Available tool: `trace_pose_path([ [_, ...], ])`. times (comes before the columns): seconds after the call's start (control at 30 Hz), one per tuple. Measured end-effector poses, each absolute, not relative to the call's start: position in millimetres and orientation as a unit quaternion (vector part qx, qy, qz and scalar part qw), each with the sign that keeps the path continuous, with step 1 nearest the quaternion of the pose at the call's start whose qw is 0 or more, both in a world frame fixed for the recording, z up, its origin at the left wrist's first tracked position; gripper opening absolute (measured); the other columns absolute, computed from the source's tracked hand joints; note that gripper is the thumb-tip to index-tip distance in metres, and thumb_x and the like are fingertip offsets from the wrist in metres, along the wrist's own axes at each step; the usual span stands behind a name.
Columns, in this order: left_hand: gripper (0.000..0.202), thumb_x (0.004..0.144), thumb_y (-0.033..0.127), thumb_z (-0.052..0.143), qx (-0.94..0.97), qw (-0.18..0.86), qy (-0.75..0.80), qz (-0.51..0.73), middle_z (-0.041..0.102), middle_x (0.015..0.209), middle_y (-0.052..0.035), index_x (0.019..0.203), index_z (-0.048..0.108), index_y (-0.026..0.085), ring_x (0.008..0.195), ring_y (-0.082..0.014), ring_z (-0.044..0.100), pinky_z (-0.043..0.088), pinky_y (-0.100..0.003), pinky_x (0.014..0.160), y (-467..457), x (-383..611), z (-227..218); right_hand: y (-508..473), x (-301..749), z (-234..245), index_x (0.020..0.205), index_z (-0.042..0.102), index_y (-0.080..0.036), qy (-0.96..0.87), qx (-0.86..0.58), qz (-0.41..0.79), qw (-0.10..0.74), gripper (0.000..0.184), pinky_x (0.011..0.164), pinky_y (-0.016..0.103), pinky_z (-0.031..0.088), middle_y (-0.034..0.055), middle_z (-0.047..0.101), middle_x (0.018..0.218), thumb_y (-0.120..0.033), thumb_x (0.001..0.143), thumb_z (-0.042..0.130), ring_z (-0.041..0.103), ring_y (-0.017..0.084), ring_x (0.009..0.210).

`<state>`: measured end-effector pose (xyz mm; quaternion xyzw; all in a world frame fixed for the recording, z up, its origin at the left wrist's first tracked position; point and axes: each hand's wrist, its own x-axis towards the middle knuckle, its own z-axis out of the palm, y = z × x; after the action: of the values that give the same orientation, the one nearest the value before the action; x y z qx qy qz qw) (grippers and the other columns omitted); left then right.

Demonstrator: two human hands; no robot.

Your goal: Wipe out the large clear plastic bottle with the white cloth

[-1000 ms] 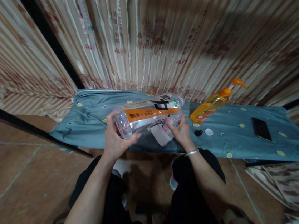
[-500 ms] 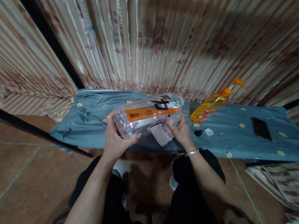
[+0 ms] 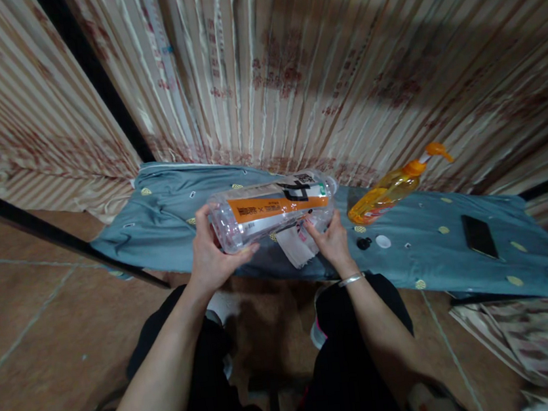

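A large clear plastic bottle (image 3: 274, 209) with an orange, white and black label is held sideways above the cloth-covered table. Around its base end is my left hand (image 3: 213, 255), the thumb lying along the near side. My right hand (image 3: 330, 242) grips the neck end from below, the thumb against the bottle; its other fingers are partly hidden. The bottle's neck points right and shows no cap. A pale, crumpled tissue or wrapper (image 3: 297, 247) shows just under the bottle, close to the right thumb. I cannot tell whether the hand touches it.
Right of the bottle stands an orange pump bottle (image 3: 386, 194). In front of it lie a small black cap (image 3: 364, 243) and a white disc (image 3: 383, 241). A black phone (image 3: 479, 236) rests farther right on the blue-grey cloth (image 3: 439, 266). A pleated curtain (image 3: 249, 70) hangs behind.
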<state>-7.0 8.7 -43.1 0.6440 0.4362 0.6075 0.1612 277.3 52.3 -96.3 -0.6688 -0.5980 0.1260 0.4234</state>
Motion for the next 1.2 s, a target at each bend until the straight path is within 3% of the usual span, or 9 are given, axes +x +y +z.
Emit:
trace_pose_path([
  [0.4, 0.092, 0.067, 0.067, 0.089, 0.654, 0.15, 0.435, 0.6, 0.067, 0.115, -0.0073, 0.134, 0.043, 0.025, 0.096, -0.0251, 0.073, 0.061, -0.04, 0.087, 9.8, -8.7, -47.4, 51.9, 277.3, -95.4, 0.12, 0.051, -0.021, -0.599, -0.671, 0.127, 0.418, 0.066, 0.08, 0.049, 0.059, 0.0162, 0.077, 0.103, -0.071, 0.079, 0.068, 0.075, 0.038, 0.093],
  [0.57, 0.091, 0.067, 0.067, 0.088, 0.66, 0.137, 0.439, 0.594, 0.067, 0.114, -0.0068, 0.133, 0.044, 0.024, 0.095, -0.0231, 0.072, 0.061, -0.035, 0.082, 10.4, -9.6, -47.7, 51.6, 276.2, -95.9, 0.121, 0.051, -0.018, -0.596, -0.678, 0.122, 0.414, 0.067, 0.082, 0.049, 0.058, 0.0181, 0.076, 0.105, -0.068, 0.079, 0.068, 0.075, 0.039, 0.095],
  [0.9, 0.091, 0.068, 0.068, 0.088, 0.66, 0.142, 0.441, 0.592, 0.068, 0.112, -0.0071, 0.134, 0.043, 0.023, 0.095, -0.0243, 0.074, 0.062, -0.037, 0.082, 9.3, -9.1, -47.4, 52.6, 277.9, -97.3, 0.116, 0.052, -0.023, -0.59, -0.671, 0.132, 0.429, 0.066, 0.078, 0.049, 0.059, 0.0139, 0.076, 0.099, -0.073, 0.077, 0.069, 0.075, 0.038, 0.089],
  [1.2, 0.088, 0.069, 0.07, 0.086, 0.659, 0.134, 0.428, 0.604, 0.068, 0.11, -0.0065, 0.132, 0.045, 0.023, 0.09, -0.0228, 0.074, 0.062, -0.035, 0.077, 9.2, -7.7, -44.5, 52.4, 277.5, -97.0, 0.117, 0.051, -0.021, -0.595, -0.669, 0.128, 0.427, 0.068, 0.079, 0.05, 0.059, 0.0162, 0.077, 0.1, -0.073, 0.078, 0.068, 0.075, 0.039, 0.09],
])
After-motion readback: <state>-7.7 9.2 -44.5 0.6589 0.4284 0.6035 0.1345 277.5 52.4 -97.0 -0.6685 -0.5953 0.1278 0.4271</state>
